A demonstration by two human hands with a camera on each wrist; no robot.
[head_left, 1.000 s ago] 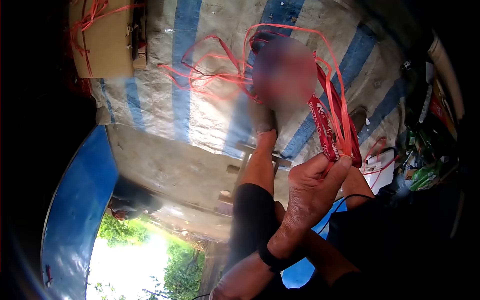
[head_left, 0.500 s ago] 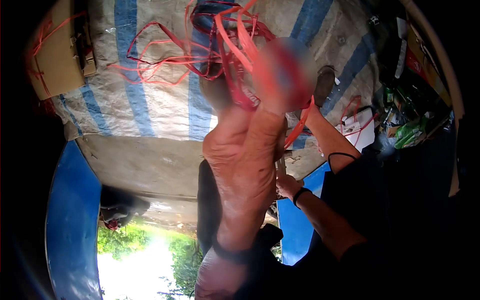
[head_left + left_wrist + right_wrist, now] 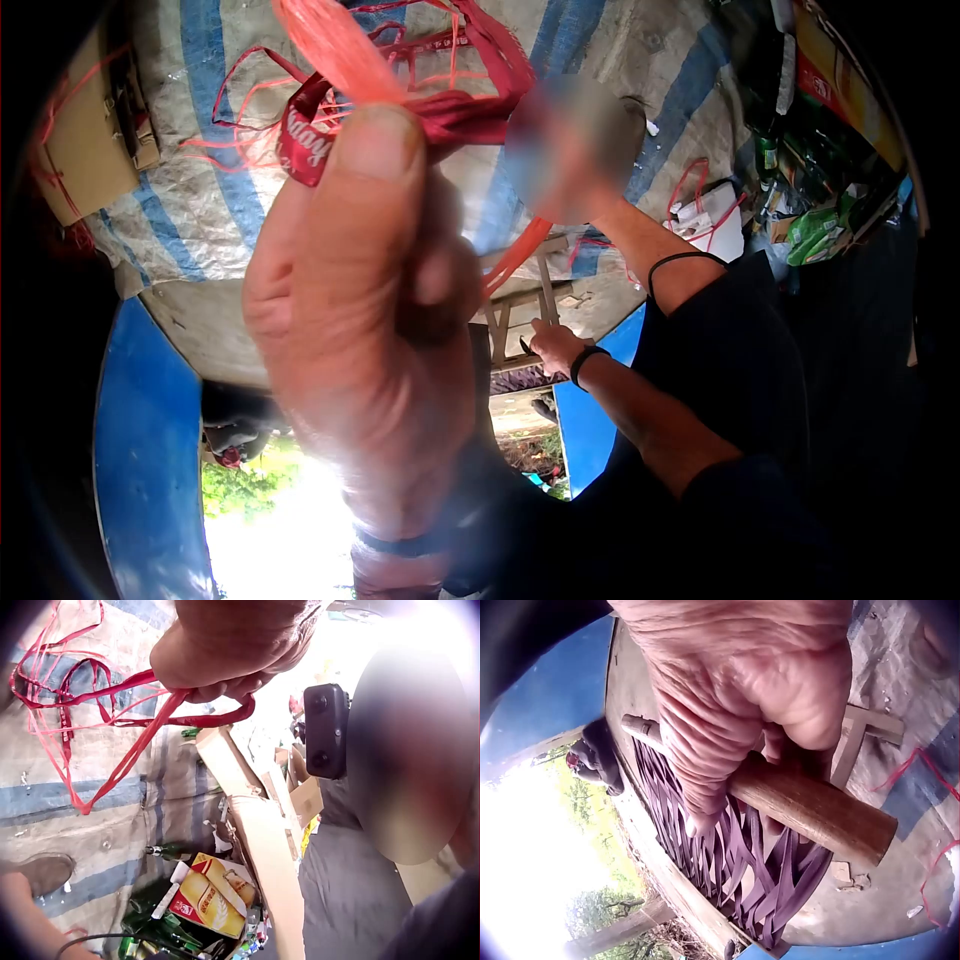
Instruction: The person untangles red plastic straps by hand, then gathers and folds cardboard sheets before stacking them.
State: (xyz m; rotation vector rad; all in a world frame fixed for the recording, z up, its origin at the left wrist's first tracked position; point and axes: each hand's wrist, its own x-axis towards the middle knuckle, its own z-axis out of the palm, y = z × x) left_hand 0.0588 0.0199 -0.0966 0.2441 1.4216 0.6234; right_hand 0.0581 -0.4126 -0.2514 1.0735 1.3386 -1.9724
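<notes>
Close to the head camera, my left hand (image 3: 340, 260) pinches a bundle of red printed ribbon (image 3: 465, 118) and pink plastic string (image 3: 340, 50) under its thumb. White lettering shows on the ribbon beside the thumb. Loops of both hang from this hand in the left wrist view, where ribbon (image 3: 142, 746) trails over the sheet. Lower down, my right hand (image 3: 560, 345) grips a rounded wooden bar (image 3: 817, 814) of a low wooden seat. Purple woven straps (image 3: 705, 832) stretch beside the bar, under the right fingers. A round blur covers part of the ribbon's far side in the head view.
A blue-and-white striped sheet (image 3: 220, 110) covers the ground ahead. Cardboard (image 3: 90, 140) lies at the left; green bottles and a beer carton (image 3: 214, 896) stand at the other side. A bare leg and shoe (image 3: 45, 874) are on the sheet. Blue panels (image 3: 150, 440) border the opening.
My left hand has come up toward the head camera and to the left, bringing the ribbon and string along. The right hand, formerly hidden behind the left arm, now shows at the wooden seat.
</notes>
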